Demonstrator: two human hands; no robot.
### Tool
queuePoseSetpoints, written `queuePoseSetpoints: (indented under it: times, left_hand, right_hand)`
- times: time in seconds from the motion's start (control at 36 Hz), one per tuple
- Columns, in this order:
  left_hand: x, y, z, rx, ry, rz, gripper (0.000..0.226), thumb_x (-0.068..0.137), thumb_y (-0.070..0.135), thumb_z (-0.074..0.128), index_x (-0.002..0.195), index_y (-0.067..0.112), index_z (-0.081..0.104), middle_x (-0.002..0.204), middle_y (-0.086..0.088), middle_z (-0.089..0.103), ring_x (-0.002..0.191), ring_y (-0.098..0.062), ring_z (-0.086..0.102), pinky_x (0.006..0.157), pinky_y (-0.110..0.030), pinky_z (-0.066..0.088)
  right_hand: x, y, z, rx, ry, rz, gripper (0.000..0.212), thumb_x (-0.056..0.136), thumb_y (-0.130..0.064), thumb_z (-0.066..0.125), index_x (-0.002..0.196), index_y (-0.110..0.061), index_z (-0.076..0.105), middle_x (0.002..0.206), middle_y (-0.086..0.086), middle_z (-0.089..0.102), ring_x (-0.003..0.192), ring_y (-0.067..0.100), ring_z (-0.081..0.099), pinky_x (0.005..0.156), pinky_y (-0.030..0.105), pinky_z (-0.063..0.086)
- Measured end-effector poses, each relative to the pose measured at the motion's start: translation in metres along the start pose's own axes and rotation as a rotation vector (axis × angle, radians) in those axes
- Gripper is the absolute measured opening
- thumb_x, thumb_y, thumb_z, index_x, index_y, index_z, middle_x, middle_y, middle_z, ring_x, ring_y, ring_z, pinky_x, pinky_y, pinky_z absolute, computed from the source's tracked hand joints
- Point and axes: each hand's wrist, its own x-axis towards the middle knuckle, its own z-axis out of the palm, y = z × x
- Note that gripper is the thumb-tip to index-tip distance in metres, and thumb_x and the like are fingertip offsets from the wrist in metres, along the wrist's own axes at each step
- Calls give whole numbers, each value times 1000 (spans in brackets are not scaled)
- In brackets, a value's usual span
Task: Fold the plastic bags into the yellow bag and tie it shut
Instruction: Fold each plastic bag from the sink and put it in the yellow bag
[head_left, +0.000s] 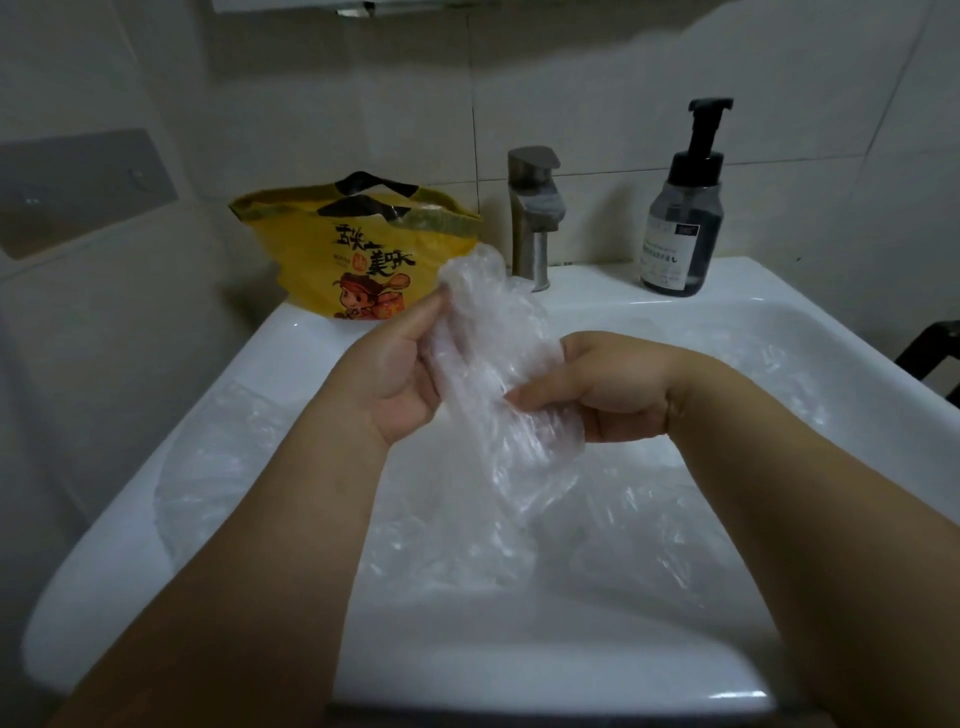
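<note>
A yellow plastic bag with black handles (322, 260) is standing on the back left corner of the white sink (311, 338). Its mouth is gaping open, so the way in from above is lying free. A grey metal tap (532, 218) is sticking up near it on the right. A dark soap pump bottle (683, 223) is standing further right, with bare rim between them. Loose clear plastic bags (623, 519) are covering the bowl. The left hand (395, 379) and right hand (608, 395) are holding a crumpled clear bag (488, 343) over the middle, blocking the straight path. A tiled wall (571, 78) is closing the back.
</note>
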Motion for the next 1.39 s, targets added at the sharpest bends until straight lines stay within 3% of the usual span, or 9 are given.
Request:
queuePoseSetpoints:
  times: [0.22, 0.42, 0.67, 0.78, 0.89, 1.03, 1.14, 1.28, 1.39]
  left_hand:
    - [1, -8, -1, 278, -109, -151, 51, 81, 24, 65, 129, 8, 58, 121, -15, 67, 111, -30, 66, 94, -47, 53]
    - [10, -2, -10, 11, 233, -121, 32, 89, 16, 67, 120, 8, 65, 110, -14, 72, 100, -25, 70, 85, -35, 58]
    - [9, 1, -14, -211, 387, -220, 13, 80, 7, 75, 91, 10, 70, 80, -7, 76, 57, -16, 71, 50, -22, 57]
    - [10, -2, -10, -132, 348, -204, 14, 84, 10, 72, 98, 8, 69, 80, -7, 75, 62, -16, 71, 57, -24, 59]
    - [9, -5, -5, 51, 293, -169, 35, 85, 5, 69, 119, 6, 62, 86, -6, 71, 55, -10, 68, 47, -18, 53]
    - [5, -9, 3, 236, 175, 7, 16, 90, 0, 54, 98, 8, 64, 74, -2, 68, 65, -13, 63, 61, -23, 53]
    - [9, -13, 6, 382, 75, 106, 23, 93, -3, 56, 92, 14, 70, 85, -2, 73, 76, -14, 68, 64, -23, 59]
    - [13, -13, 6, 351, 8, 131, 35, 88, -14, 55, 114, 7, 66, 107, -10, 71, 95, -19, 69, 72, -23, 58]
    - [12, -13, 6, 323, -49, 156, 38, 86, -17, 53, 111, 8, 66, 104, -9, 71, 93, -18, 69, 73, -24, 58]
  right_hand:
    - [1, 0, 1, -25, 51, -55, 20, 88, -4, 59, 108, -3, 60, 108, 19, 67, 103, 34, 64, 94, 42, 51]
    - [1, -4, 5, 125, 114, -218, 43, 92, -15, 54, 134, -18, 44, 99, 14, 61, 66, 19, 57, 57, 27, 46]
    - [2, 2, 14, -562, 275, -345, 99, 83, 10, 59, 145, -52, 13, 159, -10, 10, 139, 17, 30, 81, 21, 50]
    - [7, 7, 19, -791, 377, -496, 73, 82, -11, 72, 139, -42, 38, 159, -5, 11, 143, 18, 22, 109, 35, 38]
    - [3, 2, 22, -818, 456, -627, 28, 85, -19, 69, 113, -21, 69, 148, -7, 41, 130, 5, 38, 101, 19, 34]
    - [3, 2, 23, -746, 427, -453, 16, 88, -36, 63, 95, -22, 68, 93, -8, 66, 83, 13, 59, 73, 29, 47]
    - [6, 1, 22, -571, 512, -398, 43, 92, -41, 56, 105, -1, 67, 104, 21, 68, 95, 35, 62, 87, 46, 50]
    - [13, 3, 12, -291, 544, -401, 20, 96, -39, 52, 81, -27, 59, 82, -10, 62, 74, 2, 58, 59, 8, 47]
    - [17, 5, 9, -178, 625, -420, 13, 92, -34, 60, 80, -30, 56, 82, -13, 61, 73, 2, 58, 51, 5, 43]
